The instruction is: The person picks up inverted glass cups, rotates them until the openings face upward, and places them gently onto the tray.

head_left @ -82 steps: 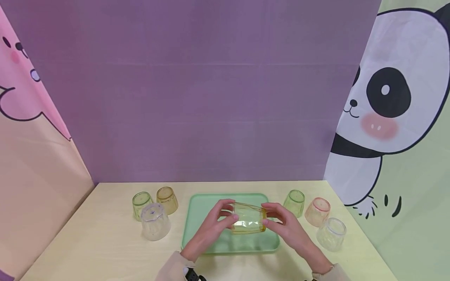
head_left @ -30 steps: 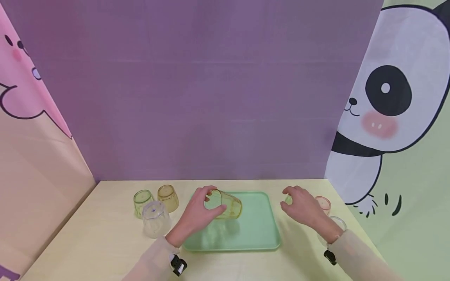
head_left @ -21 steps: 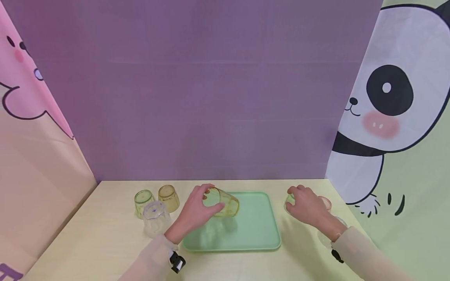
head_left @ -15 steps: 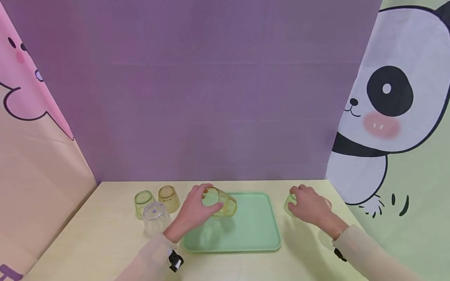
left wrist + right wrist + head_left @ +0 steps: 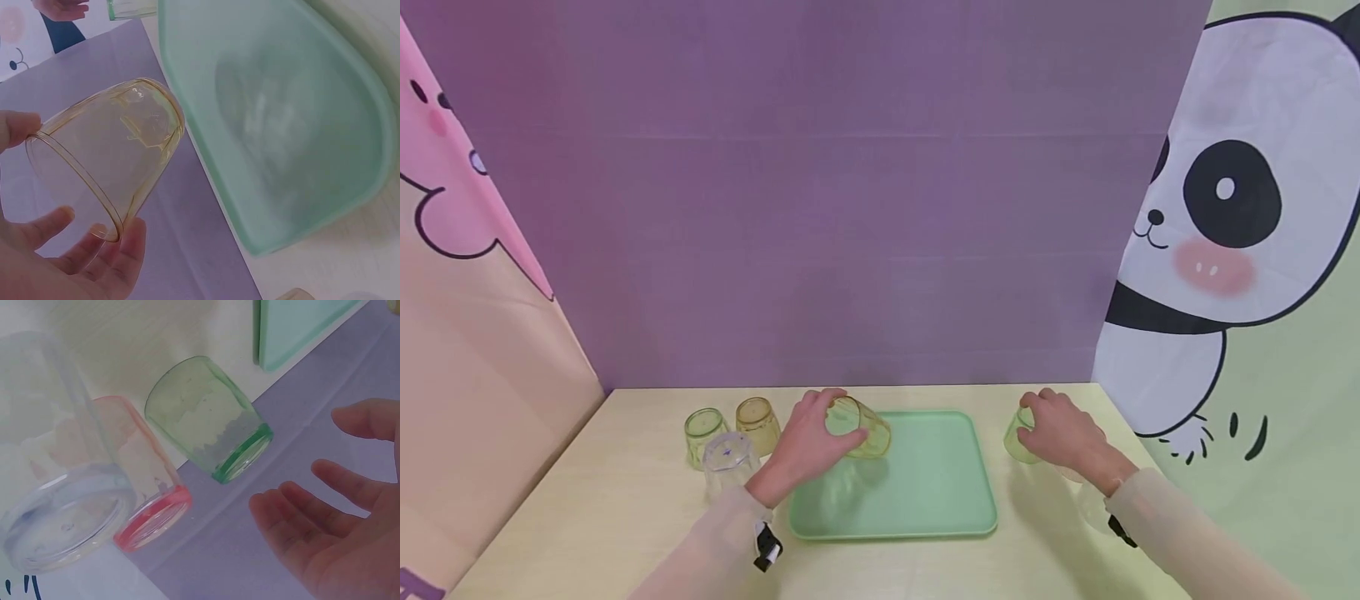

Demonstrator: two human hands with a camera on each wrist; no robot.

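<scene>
My left hand [image 5: 808, 442] holds a yellow glass tumbler [image 5: 874, 435] above the left part of the green tray [image 5: 925, 500]. Thumb and fingers grip it near the rim; in the left wrist view the tumbler [image 5: 119, 131] lies tilted, its mouth toward the palm. At the right, my right hand [image 5: 1067, 435] hovers by a green-tinted tumbler [image 5: 1017, 443], which stands upside down on the table. The right wrist view shows that hand [image 5: 331, 519] with relaxed, spread fingers, a gap between them and the green tumbler's base [image 5: 244, 456].
Beyond the green one stand a pink-rimmed tumbler [image 5: 137, 469] and a clear tumbler [image 5: 56, 462], mostly behind my right arm in the head view. On the left are green [image 5: 702, 437], amber [image 5: 758, 423] and clear [image 5: 727, 461] tumblers, upside down. A purple backdrop [image 5: 850, 208] closes the far side.
Both hands held the yellow tumbler at first. My right hand has let go and moved right to the green tumbler. My left hand has carried the yellow one left.
</scene>
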